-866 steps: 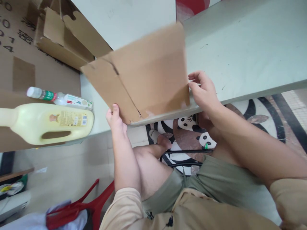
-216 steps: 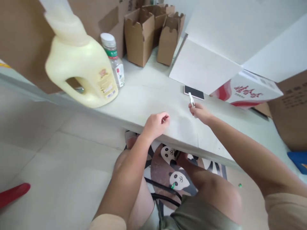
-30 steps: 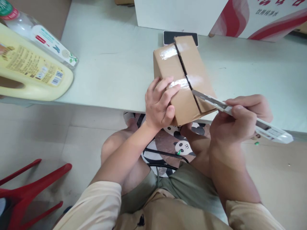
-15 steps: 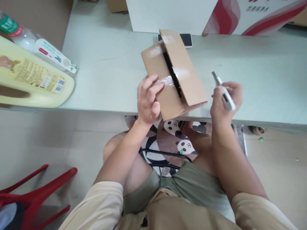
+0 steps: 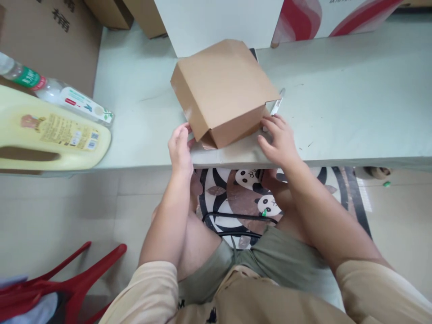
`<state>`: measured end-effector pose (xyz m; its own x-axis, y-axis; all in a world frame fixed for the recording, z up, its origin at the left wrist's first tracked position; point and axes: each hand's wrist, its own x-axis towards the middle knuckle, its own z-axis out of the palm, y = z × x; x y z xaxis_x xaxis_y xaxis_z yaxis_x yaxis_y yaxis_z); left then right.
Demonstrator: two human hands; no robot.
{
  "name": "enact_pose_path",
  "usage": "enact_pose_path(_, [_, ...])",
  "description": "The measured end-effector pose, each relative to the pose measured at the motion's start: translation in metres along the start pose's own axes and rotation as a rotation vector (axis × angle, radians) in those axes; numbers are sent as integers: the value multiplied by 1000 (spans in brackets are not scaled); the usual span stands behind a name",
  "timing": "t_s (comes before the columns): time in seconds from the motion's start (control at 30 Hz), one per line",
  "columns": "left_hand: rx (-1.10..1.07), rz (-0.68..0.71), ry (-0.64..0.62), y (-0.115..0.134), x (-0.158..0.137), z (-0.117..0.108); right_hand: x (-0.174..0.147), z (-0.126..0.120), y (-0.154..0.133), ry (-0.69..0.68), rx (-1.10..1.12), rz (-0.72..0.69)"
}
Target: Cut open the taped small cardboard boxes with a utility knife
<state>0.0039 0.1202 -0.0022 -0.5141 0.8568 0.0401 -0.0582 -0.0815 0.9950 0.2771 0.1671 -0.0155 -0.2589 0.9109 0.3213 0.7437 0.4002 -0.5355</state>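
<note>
A brown cardboard box [image 5: 229, 81] sits tilted on the table, a broad plain face upward, with loose flaps at its lower edge. My left hand [image 5: 180, 146] is at the box's near left corner, its fingers closed on the flap edge. On the other side, my right hand [image 5: 278, 139] has its thumb and fingers apart, the fingertips close to the box's right corner. A white utility knife [image 5: 277, 104] lies just beyond those fingertips, partly behind the box corner. Whether the right fingertips touch the knife or the box is hard to tell.
To the left lie a pale yellow jug [image 5: 77, 130] and a clear plastic bottle [image 5: 50, 90]. A white and red carton [image 5: 219, 22] stands behind the box, with a dark device [image 5: 254, 55] mostly hidden. A red stool [image 5: 77, 279] is on the floor at left.
The box has turned over, so its slit, taped side no longer shows. My right hand has let go of the utility knife and moved left to the box. The left hand has shifted left.
</note>
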Motion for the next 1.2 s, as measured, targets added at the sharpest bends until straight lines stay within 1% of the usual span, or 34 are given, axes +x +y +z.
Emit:
enact_pose_path(0.13, [-108, -107, 22, 7, -7, 4, 18, 4, -15, -25, 122, 5])
enact_pose_path(0.23, [-186, -210, -29, 9, -10, 0, 29, 7, -23, -78, 229, 64])
enact_pose_path(0.3, [-194, -253, -46, 9, -13, -5, 32, 11, -26, -77, 268, 108])
enact_pose_path(0.37, [-168, -266, -28, 9, -15, -8, 32, 16, -27, -53, 287, 128])
enact_pose_path(0.43, [-111, -233, -9, 10, -18, -10, 30, 19, -27, -40, 316, 141])
enact_pose_path(0.47, [-73, -201, -22, 10, -18, -10, 28, 20, -27, -41, 334, 151])
enact_pose_path(0.57, [31, -123, -154, 8, -16, -9, 23, 20, -29, -46, 353, 218])
enact_pose_path(0.63, [41, -92, -238, 6, -12, -6, 19, 19, -31, -37, 346, 263])
enact_pose_path(0.7, [17, -32, -266, 4, -9, -2, 15, 16, -33, -17, 365, 281])
enact_pose_path(0.8, [-2, 71, -274, 4, -10, 5, 9, 14, -36, -3, 396, 284])
enact_pose_path(1.0, [9, 168, -293, 8, -17, 12, -2, 12, -41, -51, 385, 324])
enact_pose_path(1.1, [42, 172, -247, 7, -14, 8, -3, 10, -44, -81, 452, 278])
enact_pose_path(1.2, [143, 135, -147, 4, -9, 1, -1, 8, -44, -75, 504, 275])
